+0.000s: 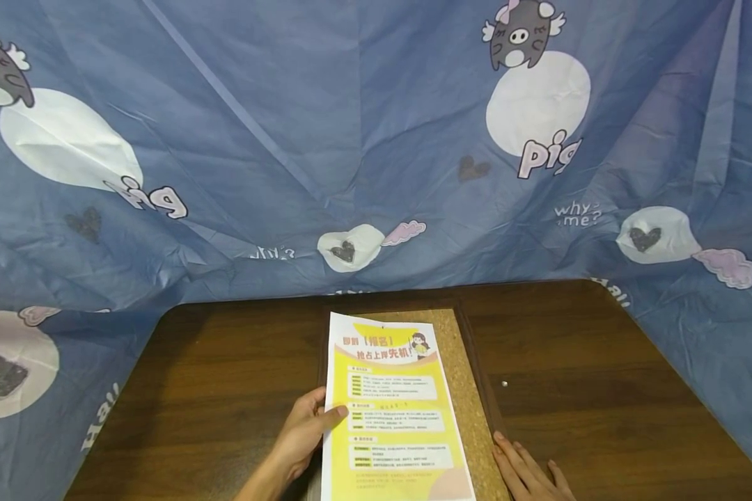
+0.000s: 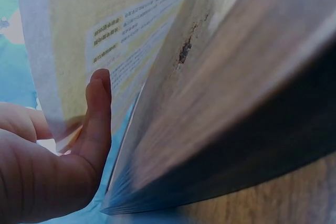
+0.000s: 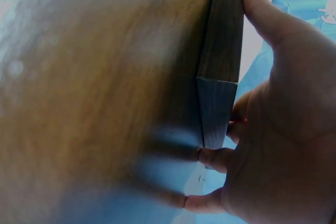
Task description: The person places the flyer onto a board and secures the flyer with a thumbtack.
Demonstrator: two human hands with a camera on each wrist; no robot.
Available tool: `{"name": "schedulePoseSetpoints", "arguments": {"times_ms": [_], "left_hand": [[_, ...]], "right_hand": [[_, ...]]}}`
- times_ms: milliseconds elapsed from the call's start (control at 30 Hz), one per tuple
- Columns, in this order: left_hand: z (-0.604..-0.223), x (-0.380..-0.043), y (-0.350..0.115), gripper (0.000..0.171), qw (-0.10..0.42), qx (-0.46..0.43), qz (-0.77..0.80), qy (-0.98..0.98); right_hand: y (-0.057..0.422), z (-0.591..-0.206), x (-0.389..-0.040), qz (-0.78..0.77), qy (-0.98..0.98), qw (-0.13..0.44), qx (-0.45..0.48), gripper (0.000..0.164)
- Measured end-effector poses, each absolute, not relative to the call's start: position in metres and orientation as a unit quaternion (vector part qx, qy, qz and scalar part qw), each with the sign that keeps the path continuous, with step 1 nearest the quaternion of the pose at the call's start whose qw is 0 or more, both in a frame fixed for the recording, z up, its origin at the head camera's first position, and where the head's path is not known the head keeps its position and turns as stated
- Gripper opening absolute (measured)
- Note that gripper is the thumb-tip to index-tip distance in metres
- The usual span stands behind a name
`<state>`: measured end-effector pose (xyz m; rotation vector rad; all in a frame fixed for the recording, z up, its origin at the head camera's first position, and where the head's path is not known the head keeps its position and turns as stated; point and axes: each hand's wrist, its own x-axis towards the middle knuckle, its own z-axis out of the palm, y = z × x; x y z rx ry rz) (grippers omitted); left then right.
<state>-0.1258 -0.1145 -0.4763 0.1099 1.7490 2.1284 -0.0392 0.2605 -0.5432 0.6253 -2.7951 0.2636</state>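
A yellow printed flyer [image 1: 395,410] lies over a cork board [image 1: 466,390] with a dark wooden frame [image 1: 474,348]. A small dark dot shows near the flyer's top edge. My left hand [image 1: 301,431] pinches the flyer's left edge, the thumb on its printed face. In the left wrist view the flyer's lower corner stands lifted from the board, with the thumb [image 2: 100,114] against it. My right hand [image 1: 529,470] rests at the frame's lower right side, fingers extended. The right wrist view shows its fingertips [image 3: 215,158] down at the table beside the frame.
A dark brown wooden table [image 1: 225,376] carries the board. On it, right of the frame, lies a tiny pale object [image 1: 504,383]. Behind the table hangs a blue cloth [image 1: 288,139] printed with pigs and hearts.
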Motion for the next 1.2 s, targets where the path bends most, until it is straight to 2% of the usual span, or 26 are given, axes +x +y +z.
{"name": "schedulePoseSetpoints", "arguments": {"times_ms": [1200], "left_hand": [[-0.4838,-0.1286,-0.1103,0.039,0.191,0.043,0.745,0.638]], "right_hand": [[0.2591,-0.5454,-0.0394,0.098,-0.965,0.136,0.204,0.083]]}}
